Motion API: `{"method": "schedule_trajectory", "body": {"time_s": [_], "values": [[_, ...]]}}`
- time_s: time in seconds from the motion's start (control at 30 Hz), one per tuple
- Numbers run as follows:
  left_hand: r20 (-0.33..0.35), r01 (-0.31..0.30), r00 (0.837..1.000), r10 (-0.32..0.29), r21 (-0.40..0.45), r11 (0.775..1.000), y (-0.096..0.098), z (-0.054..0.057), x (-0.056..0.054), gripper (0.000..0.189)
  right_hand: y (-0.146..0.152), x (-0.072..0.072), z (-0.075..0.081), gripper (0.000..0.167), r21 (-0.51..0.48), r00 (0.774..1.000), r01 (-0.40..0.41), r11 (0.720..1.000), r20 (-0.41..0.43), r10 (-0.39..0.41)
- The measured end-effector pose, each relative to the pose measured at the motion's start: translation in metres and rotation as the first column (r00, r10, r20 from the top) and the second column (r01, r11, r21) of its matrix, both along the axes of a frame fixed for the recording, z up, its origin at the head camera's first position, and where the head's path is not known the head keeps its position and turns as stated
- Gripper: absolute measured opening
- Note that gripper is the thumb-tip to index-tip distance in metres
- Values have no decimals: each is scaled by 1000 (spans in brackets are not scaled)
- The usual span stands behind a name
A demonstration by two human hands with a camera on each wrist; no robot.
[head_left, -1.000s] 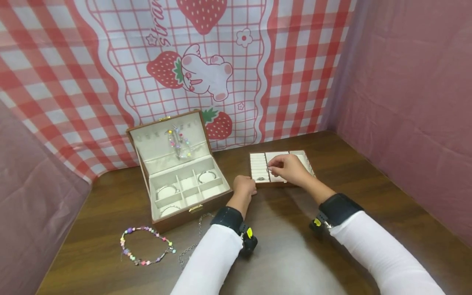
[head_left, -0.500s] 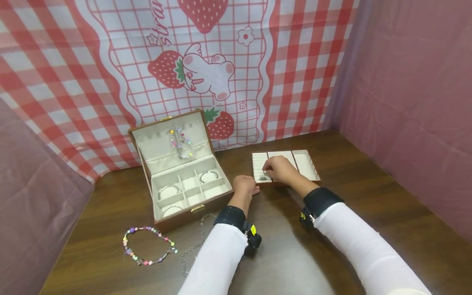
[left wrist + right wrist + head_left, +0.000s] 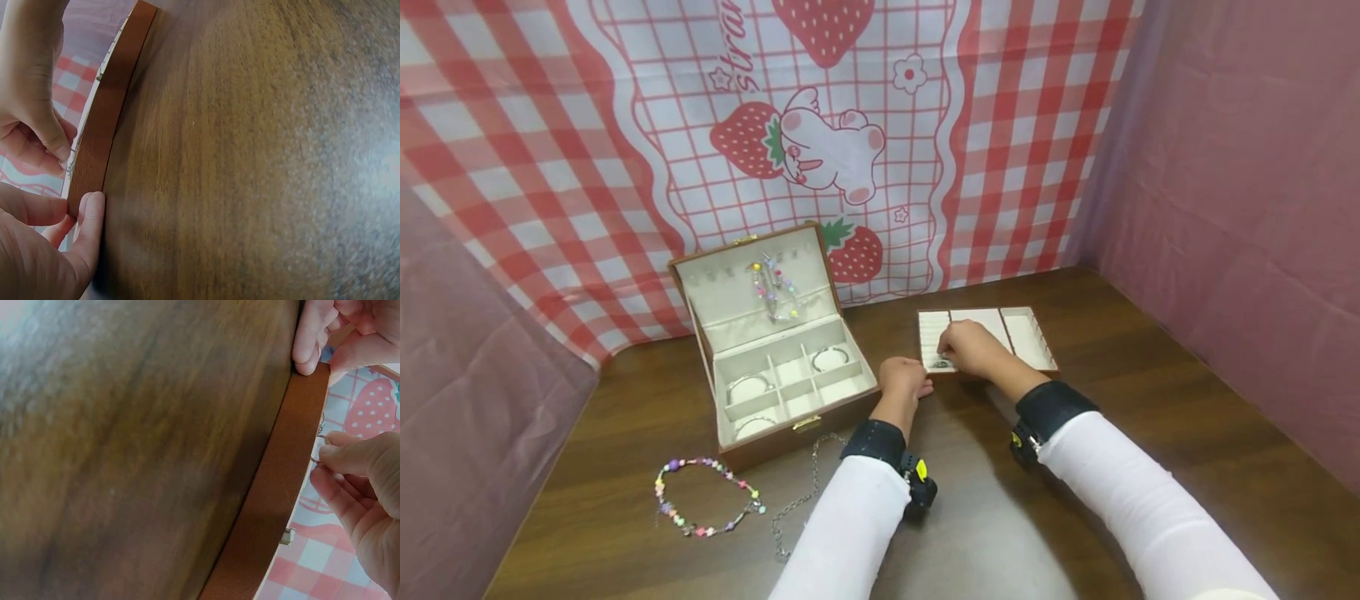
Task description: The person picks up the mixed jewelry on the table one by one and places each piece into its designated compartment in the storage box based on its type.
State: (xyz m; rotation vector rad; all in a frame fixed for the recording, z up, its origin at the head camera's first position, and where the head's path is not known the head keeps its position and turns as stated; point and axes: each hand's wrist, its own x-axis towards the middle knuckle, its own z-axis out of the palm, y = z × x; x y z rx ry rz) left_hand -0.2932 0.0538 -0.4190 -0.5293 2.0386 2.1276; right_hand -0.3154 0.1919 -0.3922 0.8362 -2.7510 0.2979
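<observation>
My left hand (image 3: 901,379) holds the near left corner of a shallow jewelry tray (image 3: 1032,340), brown outside and cream inside. In the left wrist view its thumb and fingers pinch the brown side wall from above and below. My right hand (image 3: 973,346) reaches over the tray's left section of ridged ring rolls (image 3: 933,325). Between its thumb and forefinger it pinches a thin ring (image 3: 315,461), partly hidden by the fingertips. Another silvery ring (image 3: 942,364) sits in the rolls at the tray's near edge, just below the right fingertips.
Left of the tray stands an open jewelry box (image 3: 805,433) with bangles (image 3: 831,359) in its compartments and beaded jewelry (image 3: 772,287) hanging in the lid. A colorful bead necklace (image 3: 664,507) and a silver chain (image 3: 797,502) lie in front, the chain partly behind the left sleeve.
My right hand has moved left and nearer, from the divider by the middle section down to the ring rolls, still pinching the ring. The left hand keeps its hold on the tray corner.
</observation>
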Motion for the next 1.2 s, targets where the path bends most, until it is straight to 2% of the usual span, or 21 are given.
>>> {"method": "schedule_trajectory", "body": {"time_s": [0.13, 0.23, 0.43, 0.5, 0.63, 0.8, 0.93, 1.2], "values": [[-19, -8, 1000, 8, 7, 1000, 0, 2, 3, 16, -1, -1, 1, 12, 29, 1000, -21, 999, -6, 22], [-32, -8, 999, 9, 14, 1000, 1, 3, 6, 17, -3, -2, 2, 14, 51, 1000, -9, 999, 3, 9], [-33, -3, 999, 4, 22, 1000, 0, 4, 7, 20, -6, -2, -1, 20, 52, 1000, -10, 999, -14, 11], [-30, -3, 1000, 3, 21, 1000, 0, 3, 7, 19, -7, -2, -2, 29, 55, 999, -24, 998, -30, 26], [-20, 1, 1000, -1, 15, 1000, 0, 1, 3, 18, -10, -1, -1, 33, 86, 999, -25, 996, -37, 28], [-20, 1, 1000, 0, 7, 1000, 0, 0, 0, 15, -11, -6, 5, 25, 141, 1000, 5, 990, -2, -4], [-28, 2, 1000, -1, 5, 1000, 1, 0, 1, 14, -8, -11, 8, 18, 147, 999, 37, 988, 6, -38], [-34, -8, 999, 8, -3, 1000, -1, 1, 4, 15, -3, -10, 4, 22, 121, 999, -50, 991, -11, 52]]}}
